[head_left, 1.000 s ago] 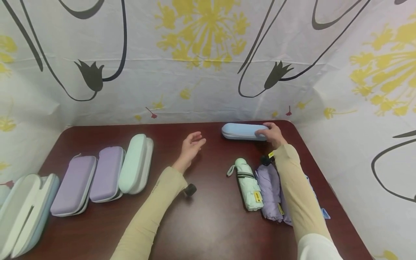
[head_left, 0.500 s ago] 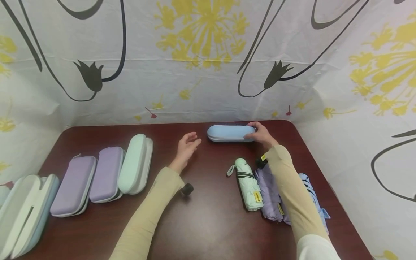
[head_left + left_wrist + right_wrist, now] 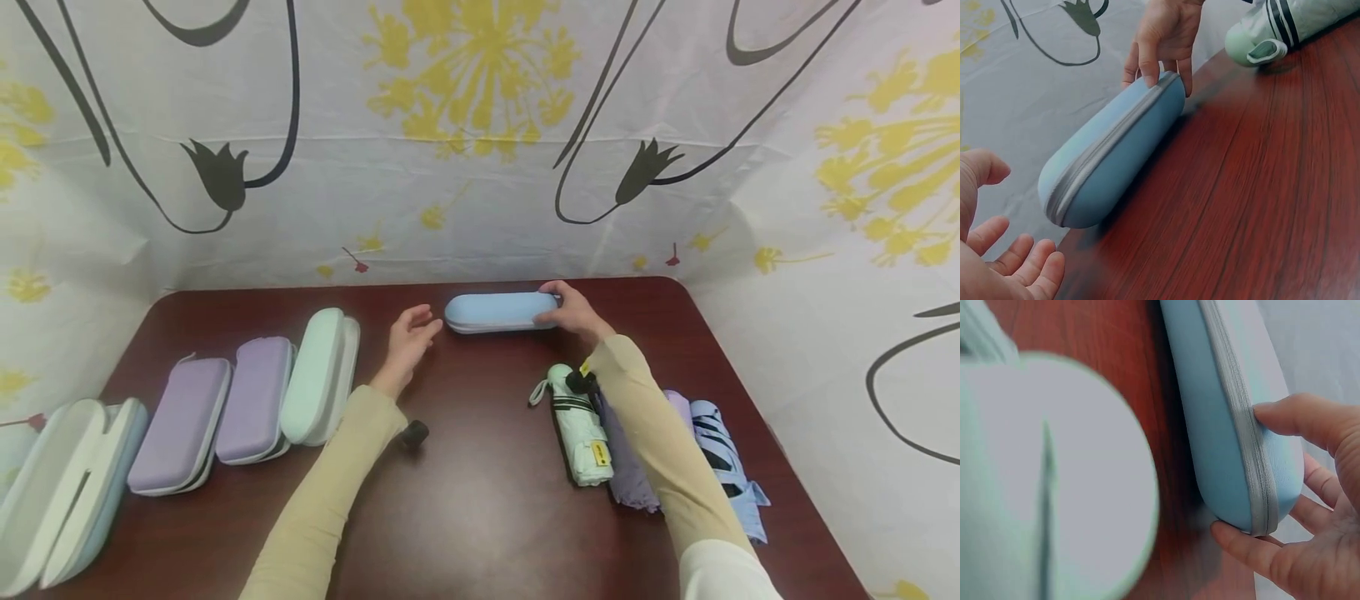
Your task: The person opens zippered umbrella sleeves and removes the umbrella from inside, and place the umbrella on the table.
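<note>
A light blue zippered hard case (image 3: 491,311) lies closed near the table's back edge. My right hand (image 3: 573,315) grips its right end; in the right wrist view the thumb presses beside the grey zipper (image 3: 1244,425) and the fingers curl around the rounded end. Just off the case's other end, my left hand (image 3: 408,343) hovers with relaxed, parted fingers and holds nothing. The left wrist view has that hand (image 3: 997,256) beside the case's near tip (image 3: 1066,200). A folded mint umbrella (image 3: 581,437) with a round cap lies in front of the right hand.
To the left stand a mint case (image 3: 311,379), two purple cases (image 3: 257,400) and an open blue-and-white case (image 3: 90,492). Right of the mint umbrella are purple folded umbrellas (image 3: 630,462), partly behind the right sleeve, and a blue one (image 3: 727,458). A patterned cloth (image 3: 465,208) hangs behind the table.
My right hand has slid the blue case leftward along the back of the table. The left hand has shifted slightly left, and its fingers stay relaxed.
</note>
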### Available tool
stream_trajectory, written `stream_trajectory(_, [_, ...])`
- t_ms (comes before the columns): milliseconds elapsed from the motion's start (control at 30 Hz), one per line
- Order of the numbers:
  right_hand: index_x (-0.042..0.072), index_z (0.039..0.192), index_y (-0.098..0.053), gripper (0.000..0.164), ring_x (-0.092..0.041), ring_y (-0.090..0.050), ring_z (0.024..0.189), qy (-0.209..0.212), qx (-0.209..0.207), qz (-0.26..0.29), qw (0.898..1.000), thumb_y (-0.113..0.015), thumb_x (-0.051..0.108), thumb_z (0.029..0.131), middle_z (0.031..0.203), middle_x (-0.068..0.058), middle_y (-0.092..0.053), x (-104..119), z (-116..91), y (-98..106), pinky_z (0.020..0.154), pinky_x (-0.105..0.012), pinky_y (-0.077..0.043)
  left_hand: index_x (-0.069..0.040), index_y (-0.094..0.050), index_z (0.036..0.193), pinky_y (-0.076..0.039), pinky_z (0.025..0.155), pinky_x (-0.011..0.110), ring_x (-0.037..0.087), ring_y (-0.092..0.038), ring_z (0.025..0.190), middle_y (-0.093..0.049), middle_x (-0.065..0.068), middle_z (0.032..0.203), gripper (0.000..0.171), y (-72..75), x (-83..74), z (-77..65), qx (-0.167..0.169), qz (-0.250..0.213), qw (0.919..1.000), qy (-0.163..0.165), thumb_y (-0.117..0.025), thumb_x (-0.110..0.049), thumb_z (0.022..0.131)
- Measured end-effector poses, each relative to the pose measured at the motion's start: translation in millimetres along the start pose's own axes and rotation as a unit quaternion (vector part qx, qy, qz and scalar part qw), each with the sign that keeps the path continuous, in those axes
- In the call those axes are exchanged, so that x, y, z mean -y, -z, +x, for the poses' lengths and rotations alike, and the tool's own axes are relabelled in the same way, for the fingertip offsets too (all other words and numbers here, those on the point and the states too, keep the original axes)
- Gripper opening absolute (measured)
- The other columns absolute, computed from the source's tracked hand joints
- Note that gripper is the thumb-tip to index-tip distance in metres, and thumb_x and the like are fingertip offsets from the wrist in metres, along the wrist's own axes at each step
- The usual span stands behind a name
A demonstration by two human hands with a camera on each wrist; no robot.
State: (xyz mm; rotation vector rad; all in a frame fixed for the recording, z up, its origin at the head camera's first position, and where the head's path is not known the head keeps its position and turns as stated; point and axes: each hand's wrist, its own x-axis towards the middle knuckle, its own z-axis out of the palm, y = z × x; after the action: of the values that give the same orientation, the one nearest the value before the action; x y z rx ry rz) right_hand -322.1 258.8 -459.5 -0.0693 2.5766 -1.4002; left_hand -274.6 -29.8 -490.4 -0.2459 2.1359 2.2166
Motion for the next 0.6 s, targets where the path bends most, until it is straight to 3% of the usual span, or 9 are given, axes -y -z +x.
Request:
stream_trajectory(333, [0.002,0.122,-0.048,0.055,-0.033,-0.048,0.115,0.027,0.024,-0.028,0.999,-0.074,0.003,0.074,0.129,-0.02,-0.048,17.8,5.3,-30.3,0.095,-0.044,-0.04,0.001,-0.047,0.131,-0.046,0.072,0.023,0.024,-0.052,0.103,-0.05,0.017,0.128,0.046,19.1,-0.5,3.3,-0.022,0.006,0.9997,0.002,-0.06,-0.006,0.087])
stream_trajectory(600, [0.002,0.121,-0.049,0.054,-0.033,-0.049,0.113,0.058,0.032,-0.048,0.997,-0.075,0.005,0.074,0.127,-0.019,-0.049,26.5,7.5,-48.7,0.095,-0.045,-0.041,0.0,-0.049,0.13,-0.045,0.08,0.029,0.023,-0.051,0.105,-0.049,0.016,0.13,0.046,30.8,1.8,8.1,-0.043,0.012,0.9989,0.017,-0.059,-0.004,0.086])
